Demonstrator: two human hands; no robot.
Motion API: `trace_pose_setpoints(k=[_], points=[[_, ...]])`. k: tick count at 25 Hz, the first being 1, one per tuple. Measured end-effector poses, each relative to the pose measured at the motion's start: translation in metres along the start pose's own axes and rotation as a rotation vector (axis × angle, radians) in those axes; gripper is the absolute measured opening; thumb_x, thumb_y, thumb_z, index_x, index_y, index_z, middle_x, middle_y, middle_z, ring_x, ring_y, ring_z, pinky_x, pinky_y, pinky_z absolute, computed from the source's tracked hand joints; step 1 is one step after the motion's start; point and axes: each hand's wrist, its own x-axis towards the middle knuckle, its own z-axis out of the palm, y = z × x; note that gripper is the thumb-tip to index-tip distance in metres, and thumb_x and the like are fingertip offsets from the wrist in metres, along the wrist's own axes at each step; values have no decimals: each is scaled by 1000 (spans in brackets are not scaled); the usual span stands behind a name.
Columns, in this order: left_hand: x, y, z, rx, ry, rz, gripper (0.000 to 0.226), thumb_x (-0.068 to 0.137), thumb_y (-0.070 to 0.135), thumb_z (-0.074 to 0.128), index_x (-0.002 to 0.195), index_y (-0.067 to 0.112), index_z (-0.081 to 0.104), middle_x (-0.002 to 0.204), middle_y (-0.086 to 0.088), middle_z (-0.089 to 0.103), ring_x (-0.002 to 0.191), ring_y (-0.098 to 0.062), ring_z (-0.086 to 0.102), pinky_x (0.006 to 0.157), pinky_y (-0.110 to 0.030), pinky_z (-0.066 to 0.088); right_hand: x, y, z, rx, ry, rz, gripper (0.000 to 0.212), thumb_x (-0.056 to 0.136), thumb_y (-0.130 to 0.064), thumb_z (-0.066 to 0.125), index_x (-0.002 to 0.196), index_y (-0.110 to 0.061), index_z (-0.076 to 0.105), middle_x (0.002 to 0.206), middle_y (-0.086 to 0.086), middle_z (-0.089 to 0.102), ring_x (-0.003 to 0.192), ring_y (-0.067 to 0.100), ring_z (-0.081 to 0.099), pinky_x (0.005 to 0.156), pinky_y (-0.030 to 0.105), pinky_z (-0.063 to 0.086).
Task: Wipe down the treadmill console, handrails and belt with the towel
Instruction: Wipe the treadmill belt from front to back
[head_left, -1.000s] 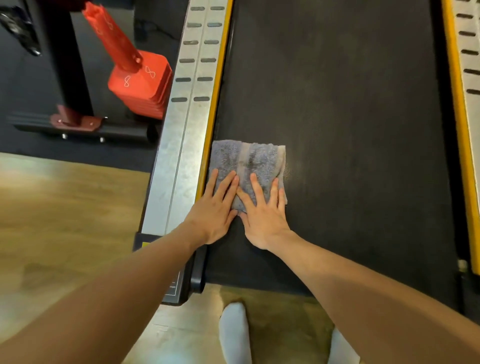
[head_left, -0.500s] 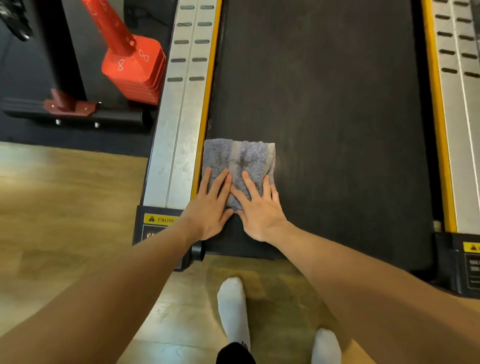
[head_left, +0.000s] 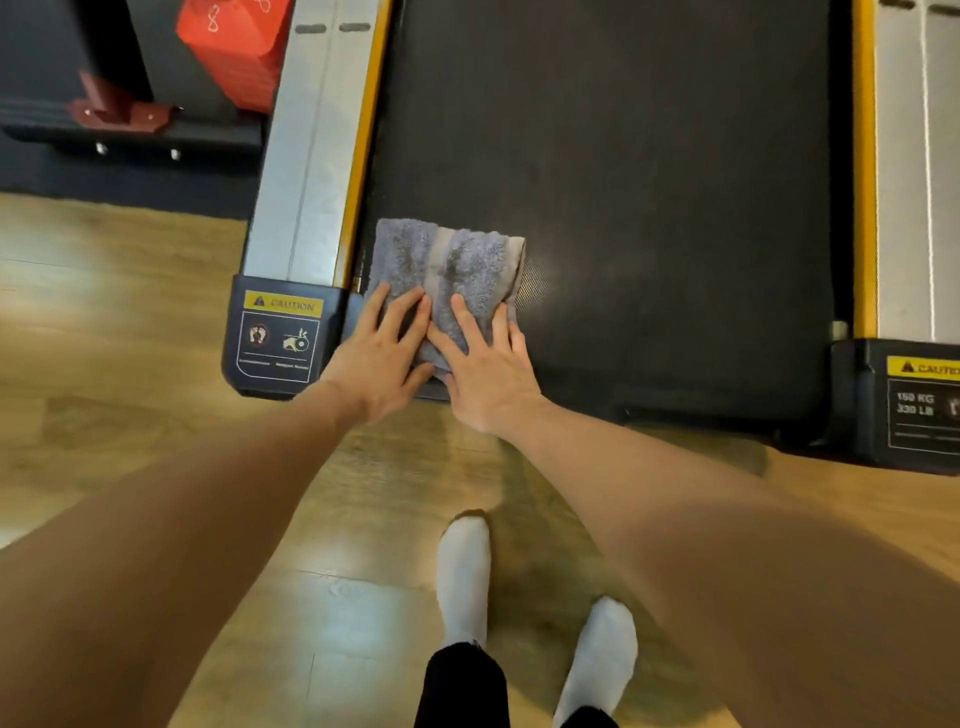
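**2 hands flat on the towel at the belt's rear left corner**

2 broad surfaces fill the view: the wooden floor (head_left: 130, 322) below and left, and the black treadmill belt (head_left: 649, 182) running up the middle. A silver side rail (head_left: 306, 156) with a yellow inner strip borders the belt on the left, and a second silver rail (head_left: 919, 156) borders it on the right. Each rail ends in a dark end cap: the left cap (head_left: 280, 338) carries a yellow caution label and 2 pictograms, the right cap (head_left: 904, 405) a caution label and a weight limit print, partly cut by the frame edge. Beyond the left rail stands a red weight stack (head_left: 234, 47) over a dark machine base (head_left: 130, 130) on black matting.

The folded grey towel (head_left: 452, 265) lies on the belt, touching the left yellow strip, near the belt's rear edge. The left hand (head_left: 379, 358) presses its near left part with fingers (head_left: 395, 317) spread and straight, beside the left cap. The right hand (head_left: 483, 374) lies just beside it, fingers (head_left: 467, 322) also spread and flat on the towel, its heel over the belt's rear edge. The index fingers of both hands touch or nearly touch.

2 feet in white socks (head_left: 462, 577) stand on the floor behind the belt.
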Motion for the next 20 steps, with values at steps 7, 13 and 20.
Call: trace_pose_setpoints(k=[7,13,20], points=[[-8,38,6,-10,32,-152,74,102,52,26,159,7,10,163,-16,17,150,-46,4,123,-54,9,-15,24,3,-7,32,-72,73,104,-39,42,160,-41,-4,168,-2,-22,153,45,-9,125,52,1],[18,136,-2,-84,-20,-145,75,102,49,31,159,8,4,165,-14,9,150,-48,-2,123,-58,16,-70,108,9,-54,51,-34,72,103,-37,42,160,-42,-3,168,-2,-21,152,46,-12,125,52,-3],[82,303,-30,-194,-39,-71,73,105,45,28,158,11,-10,167,-9,-4,150,-46,-15,123,-58,9,-159,250,5,-64,21,126,73,104,-37,41,159,-41,-6,167,-3,-23,153,43,-13,126,52,-1]])
